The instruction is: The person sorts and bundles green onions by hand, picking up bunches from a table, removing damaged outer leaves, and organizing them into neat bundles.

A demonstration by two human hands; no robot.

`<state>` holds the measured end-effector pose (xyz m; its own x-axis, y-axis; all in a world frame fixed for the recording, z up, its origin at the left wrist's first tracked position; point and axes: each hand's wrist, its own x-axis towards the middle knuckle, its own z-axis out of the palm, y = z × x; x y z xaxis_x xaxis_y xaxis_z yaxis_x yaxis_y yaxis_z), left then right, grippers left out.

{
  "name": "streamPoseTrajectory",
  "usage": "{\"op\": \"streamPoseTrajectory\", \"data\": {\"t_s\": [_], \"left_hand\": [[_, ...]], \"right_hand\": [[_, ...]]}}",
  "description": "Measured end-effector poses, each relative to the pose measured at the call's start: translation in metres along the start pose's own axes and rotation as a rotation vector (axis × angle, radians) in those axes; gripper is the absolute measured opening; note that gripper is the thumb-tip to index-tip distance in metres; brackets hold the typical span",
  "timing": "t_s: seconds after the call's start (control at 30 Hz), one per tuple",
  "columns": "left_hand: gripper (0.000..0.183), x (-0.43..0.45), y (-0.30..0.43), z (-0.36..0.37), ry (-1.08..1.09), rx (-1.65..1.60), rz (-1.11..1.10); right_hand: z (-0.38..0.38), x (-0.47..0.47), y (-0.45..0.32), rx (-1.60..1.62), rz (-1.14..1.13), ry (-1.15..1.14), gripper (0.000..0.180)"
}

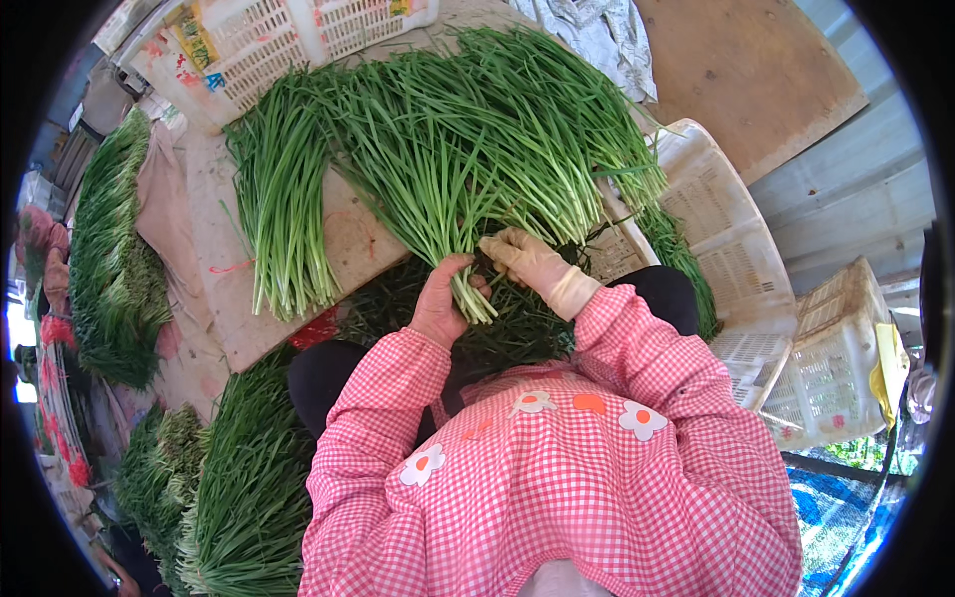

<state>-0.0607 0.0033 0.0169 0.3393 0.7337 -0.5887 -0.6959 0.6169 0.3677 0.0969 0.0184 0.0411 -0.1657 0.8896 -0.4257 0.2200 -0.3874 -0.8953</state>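
Note:
My bare left hand [442, 300] is closed around the pale lower stalks of a bunch of garlic chives [429, 194]. The bunch's leaves fan out away from me over the board, and its white ends poke out below my fingers. Just to the right, my right hand [526, 265] wears a thin, pale rubber glove. Its thumb and fingers are drawn together at the edge of the bunch; whether a stalk is between them is hidden. Beyond both hands spreads a large heap of chives [522, 134], and a separate pile of chives [287, 209] lies to the left.
Dark loose leaves [515, 328] lie below my hands. A white plastic crate [254, 52] stands behind the wooden board [358, 224]. Another crate [727, 239] is at right, with chives along its inner side. More chives [246, 477] are stacked at lower left and along the far left [112, 261].

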Motion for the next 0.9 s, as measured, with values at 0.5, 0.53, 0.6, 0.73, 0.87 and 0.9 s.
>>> {"op": "streamPoseTrajectory", "data": {"t_s": [0.5,0.53,0.6,0.73,0.87,0.9], "left_hand": [[0.020,0.005,0.005,-0.009,-0.012,0.148,-0.062],[0.022,0.002,0.005,-0.006,-0.015,0.186,-0.055],[0.025,0.007,0.004,-0.015,-0.034,0.190,-0.047],[0.025,0.012,0.013,-0.022,-0.047,0.253,-0.052],[0.020,0.009,0.011,-0.014,-0.016,0.191,0.012],[0.020,0.010,0.009,-0.011,-0.017,0.143,0.028]], "right_hand": [[-0.009,-0.032,0.006,0.559,0.079,-0.524,0.012],[-0.012,-0.042,0.003,0.585,0.076,-0.556,0.013],[-0.014,-0.059,-0.004,0.546,0.119,-0.648,0.014],[-0.025,-0.103,-0.033,0.436,-0.051,-0.941,0.018],[-0.044,-0.124,-0.032,0.517,-0.054,-1.262,0.008],[-0.046,-0.120,-0.026,0.269,-0.011,-1.143,0.010]]}}
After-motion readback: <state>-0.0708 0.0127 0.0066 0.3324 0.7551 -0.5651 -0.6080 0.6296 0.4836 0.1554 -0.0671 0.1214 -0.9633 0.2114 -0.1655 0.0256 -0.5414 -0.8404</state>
